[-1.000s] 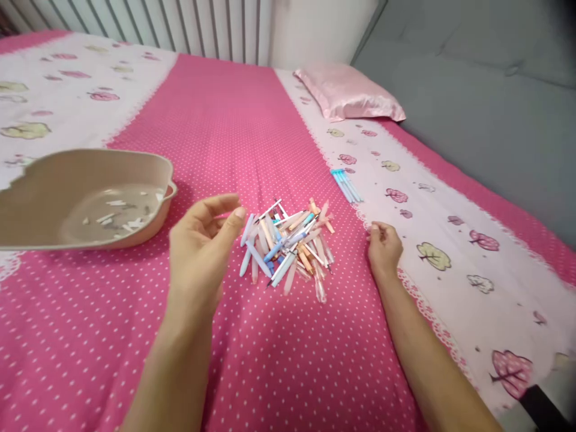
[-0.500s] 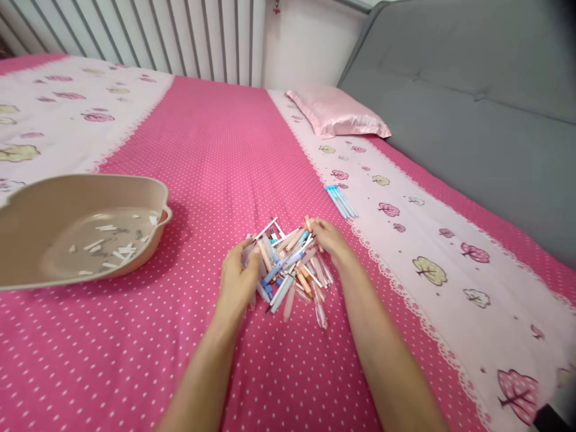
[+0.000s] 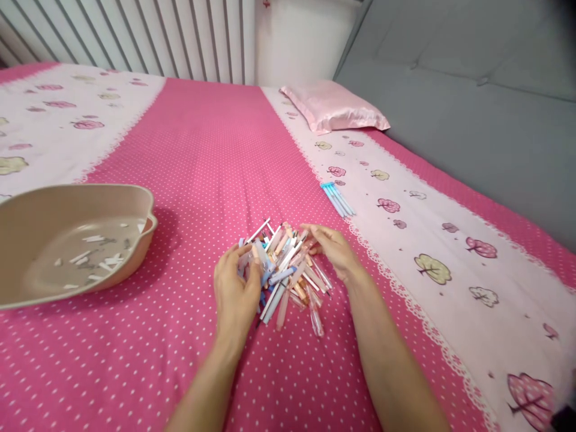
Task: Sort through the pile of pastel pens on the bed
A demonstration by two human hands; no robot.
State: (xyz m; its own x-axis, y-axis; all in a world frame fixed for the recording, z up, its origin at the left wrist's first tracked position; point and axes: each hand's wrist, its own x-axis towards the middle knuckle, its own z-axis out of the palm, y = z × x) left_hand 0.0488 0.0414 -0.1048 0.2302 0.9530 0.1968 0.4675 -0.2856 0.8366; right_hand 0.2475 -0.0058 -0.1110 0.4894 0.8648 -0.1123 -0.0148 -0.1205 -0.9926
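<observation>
A loose heap of pen parts (image 3: 288, 270) lies on the pink bedspread: white refills, clear and pink barrels, peach, blue and grey pieces. My left hand (image 3: 236, 291) curves round the heap's left side, thumb apart from the fingers, touching the pieces there. On the far right side of the heap, my right hand (image 3: 333, 249) has its fingers stretched over pink pieces, thumb lower down. Parts of the fingertips of both hands are hidden among the pen parts. Several light blue pens (image 3: 338, 200) lie side by side beyond my right hand.
To the left stands a beige basin (image 3: 148, 207) with small white and grey bits on its floor. A pink pillow (image 3: 335, 107) rests at the back right, beside the grey padded headboard (image 3: 454, 90). A white radiator (image 3: 180, 39) stands beyond the bed.
Both hands have shifted the heap slightly; its upper pieces lie differently. My right hand's fingers have come away from a peach piece and reach lower over the heap. The view has tilted a little.
</observation>
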